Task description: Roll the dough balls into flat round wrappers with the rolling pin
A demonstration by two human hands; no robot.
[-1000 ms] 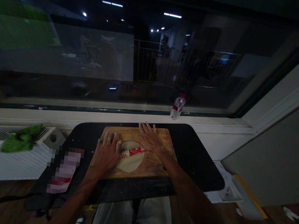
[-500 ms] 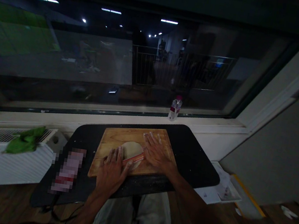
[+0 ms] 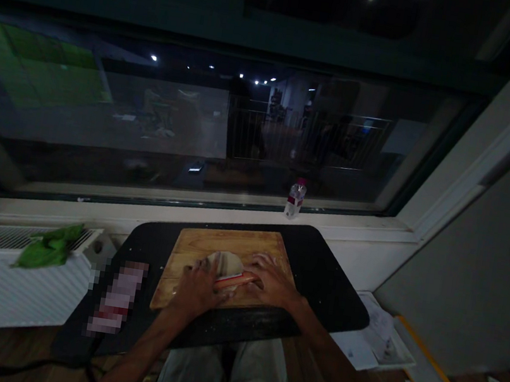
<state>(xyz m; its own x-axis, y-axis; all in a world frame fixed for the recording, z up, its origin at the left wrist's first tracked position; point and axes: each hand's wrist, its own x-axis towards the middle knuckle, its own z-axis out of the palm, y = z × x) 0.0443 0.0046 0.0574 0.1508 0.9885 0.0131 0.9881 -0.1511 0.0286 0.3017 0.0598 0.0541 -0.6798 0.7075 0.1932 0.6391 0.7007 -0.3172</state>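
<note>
A flat round of pale dough point(image 3: 228, 263) lies on a wooden cutting board point(image 3: 202, 238). Across its near part rests a slim orange-red rolling pin point(image 3: 228, 280) with a pale stripe. My left hand point(image 3: 197, 289) grips the pin's left end, its fingers reaching over the dough's left side. At the other end my right hand point(image 3: 272, 282) has its fingers curved around the pin. Both palms hide the pin's ends. Some white flour dust shows on the fingers.
The board sits on a black table point(image 3: 317, 289). A pixelated pinkish item point(image 3: 119, 298) lies at its left. A water bottle point(image 3: 295, 198) stands on the windowsill. A green cloth point(image 3: 49, 246) drapes over the radiator point(image 3: 15, 289); papers point(image 3: 359, 347) lie right of the table.
My right hand has drawn in, from spread flat fingers to fingers curled around the pin's right end. My left fingers have bent more around the pin. The camera view has tilted up slightly.
</note>
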